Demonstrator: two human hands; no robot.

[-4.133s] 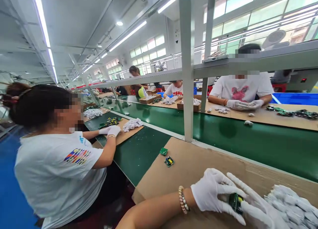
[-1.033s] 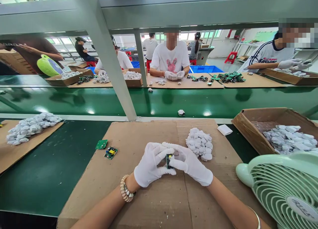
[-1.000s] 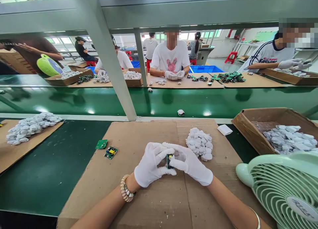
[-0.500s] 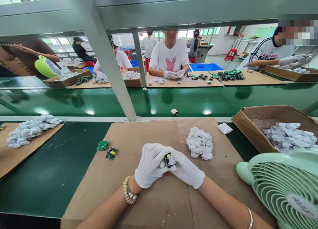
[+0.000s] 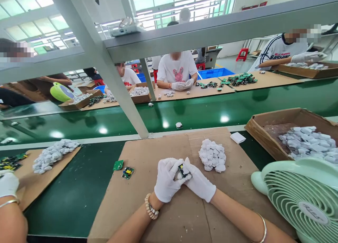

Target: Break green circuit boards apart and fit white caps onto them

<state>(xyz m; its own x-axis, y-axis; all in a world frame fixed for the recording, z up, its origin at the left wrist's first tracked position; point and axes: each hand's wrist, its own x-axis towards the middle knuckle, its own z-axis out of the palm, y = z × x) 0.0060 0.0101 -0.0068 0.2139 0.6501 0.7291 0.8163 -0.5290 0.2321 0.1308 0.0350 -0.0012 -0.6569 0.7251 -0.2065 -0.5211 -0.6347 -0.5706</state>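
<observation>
In white gloves, my left hand and my right hand meet above the cardboard sheet. Between their fingertips is a small circuit board with a yellow part and a white piece against it. Both hands are closed on it; the fingers hide much of the board. Left of my hands lie a board with a yellow component and a plain green board. A heap of white pieces sits on the cardboard to the right of my hands.
A pale green fan stands at the right, before a cardboard box of white pieces. Beyond runs a green conveyor with a small white-topped item. A co-worker's gloved hand is at the left edge; others sit opposite.
The view has tilted and turned left, bringing a co-worker's gloved hand in at the left edge. My hands still hold the circuit board, in much the same grip.
</observation>
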